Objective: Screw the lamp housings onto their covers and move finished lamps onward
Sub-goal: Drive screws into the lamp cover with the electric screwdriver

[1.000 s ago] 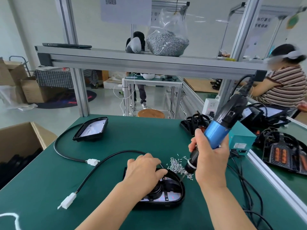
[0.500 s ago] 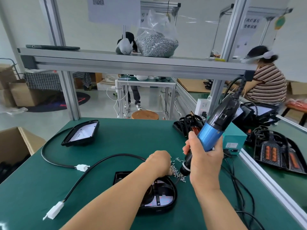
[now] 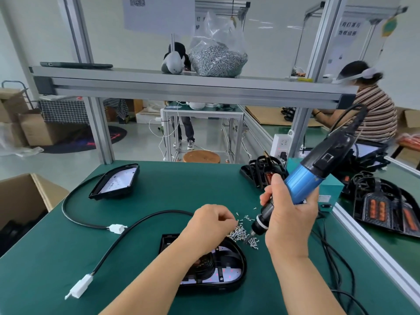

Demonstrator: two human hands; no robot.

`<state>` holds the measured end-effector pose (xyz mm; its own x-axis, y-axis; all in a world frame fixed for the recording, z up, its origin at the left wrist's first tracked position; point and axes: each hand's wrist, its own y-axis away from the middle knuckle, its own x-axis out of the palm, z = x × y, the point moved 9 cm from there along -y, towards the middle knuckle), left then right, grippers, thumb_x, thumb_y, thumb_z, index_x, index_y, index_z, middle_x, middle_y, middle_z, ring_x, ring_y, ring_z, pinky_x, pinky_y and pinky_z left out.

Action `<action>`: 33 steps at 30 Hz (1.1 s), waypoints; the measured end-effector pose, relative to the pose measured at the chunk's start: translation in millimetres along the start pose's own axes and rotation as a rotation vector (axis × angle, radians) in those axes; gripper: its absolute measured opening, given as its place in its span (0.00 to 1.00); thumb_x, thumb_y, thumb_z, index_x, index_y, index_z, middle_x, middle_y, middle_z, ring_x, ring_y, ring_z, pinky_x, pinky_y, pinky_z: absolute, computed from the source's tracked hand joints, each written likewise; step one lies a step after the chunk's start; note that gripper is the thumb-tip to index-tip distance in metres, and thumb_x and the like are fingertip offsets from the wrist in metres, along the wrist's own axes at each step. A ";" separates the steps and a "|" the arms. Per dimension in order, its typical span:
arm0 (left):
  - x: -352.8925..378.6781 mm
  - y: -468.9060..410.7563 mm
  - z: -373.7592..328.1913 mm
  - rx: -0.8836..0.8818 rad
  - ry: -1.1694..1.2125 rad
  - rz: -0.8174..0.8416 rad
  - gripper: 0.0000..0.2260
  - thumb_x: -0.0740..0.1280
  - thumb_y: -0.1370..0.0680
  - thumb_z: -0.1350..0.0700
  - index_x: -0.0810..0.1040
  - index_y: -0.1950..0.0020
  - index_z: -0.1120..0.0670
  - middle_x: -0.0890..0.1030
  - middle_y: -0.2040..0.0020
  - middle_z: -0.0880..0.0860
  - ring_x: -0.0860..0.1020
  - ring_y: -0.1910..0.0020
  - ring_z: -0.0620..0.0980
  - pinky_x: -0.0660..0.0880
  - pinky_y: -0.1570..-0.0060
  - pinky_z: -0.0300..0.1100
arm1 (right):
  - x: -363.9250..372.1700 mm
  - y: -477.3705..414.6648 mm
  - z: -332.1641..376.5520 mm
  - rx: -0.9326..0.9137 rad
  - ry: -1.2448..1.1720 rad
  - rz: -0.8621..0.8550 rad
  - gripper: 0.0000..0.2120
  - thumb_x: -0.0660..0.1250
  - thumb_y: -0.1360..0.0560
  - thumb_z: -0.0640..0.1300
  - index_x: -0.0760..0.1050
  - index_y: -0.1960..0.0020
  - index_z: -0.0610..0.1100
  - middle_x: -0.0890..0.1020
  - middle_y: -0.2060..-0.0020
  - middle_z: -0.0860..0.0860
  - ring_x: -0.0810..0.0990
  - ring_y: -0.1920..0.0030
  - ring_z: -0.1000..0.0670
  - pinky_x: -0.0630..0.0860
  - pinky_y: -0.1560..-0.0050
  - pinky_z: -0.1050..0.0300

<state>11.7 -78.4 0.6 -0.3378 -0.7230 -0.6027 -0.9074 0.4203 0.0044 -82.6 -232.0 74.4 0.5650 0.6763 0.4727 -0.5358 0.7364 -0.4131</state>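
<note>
At lower centre, the lamp housing (image 3: 227, 275) is lying just below the left hand (image 3: 211, 220), which is curling over the screw pile (image 3: 237, 234); whether it is pinching one I cannot tell. The right hand (image 3: 293, 217) is gripping the screwdriver (image 3: 302, 180), tip slanting down-left toward the pile.

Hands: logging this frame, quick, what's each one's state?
Left hand: fingers curled over the screw pile; a pinched screw cannot be told.
Right hand: grips the blue screwdriver.
</note>
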 end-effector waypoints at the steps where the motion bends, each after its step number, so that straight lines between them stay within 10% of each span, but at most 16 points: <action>1: -3.7 4.7 5.1 -0.016 0.057 -0.017 0.04 0.68 0.28 0.48 0.81 0.62 0.42 0.80 0.66 0.39 0.72 0.72 0.39 0.69 0.71 0.31 | 1.4 -0.5 1.4 -0.005 -0.024 -0.006 0.11 0.73 0.32 0.51 0.74 0.52 0.60 0.77 0.70 0.51 0.75 0.73 0.52 0.74 0.70 0.62; 14: 15.9 45.0 21.6 -0.398 1.286 0.149 0.04 0.67 0.22 0.65 0.80 0.54 0.62 0.83 0.62 0.57 0.81 0.70 0.47 0.78 0.72 0.37 | 32.2 -1.8 22.8 -0.071 -0.199 -0.012 0.31 0.72 0.30 0.47 0.67 0.31 0.38 0.78 0.70 0.52 0.75 0.74 0.51 0.74 0.69 0.60; 33: 32.9 63.2 6.7 -0.530 1.389 0.265 0.08 0.66 0.21 0.57 0.77 0.57 0.59 0.78 0.66 0.54 0.75 0.74 0.46 0.72 0.78 0.35 | 46.3 2.3 26.3 -0.083 -0.217 0.017 0.30 0.73 0.29 0.47 0.68 0.31 0.41 0.78 0.69 0.51 0.76 0.73 0.52 0.76 0.68 0.59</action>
<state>-55.1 -71.9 -24.3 -0.1870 -0.7165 0.6720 -0.6644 0.5961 0.4507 -74.2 -199.5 115.8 0.4037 0.6748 0.6178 -0.4853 0.7304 -0.4807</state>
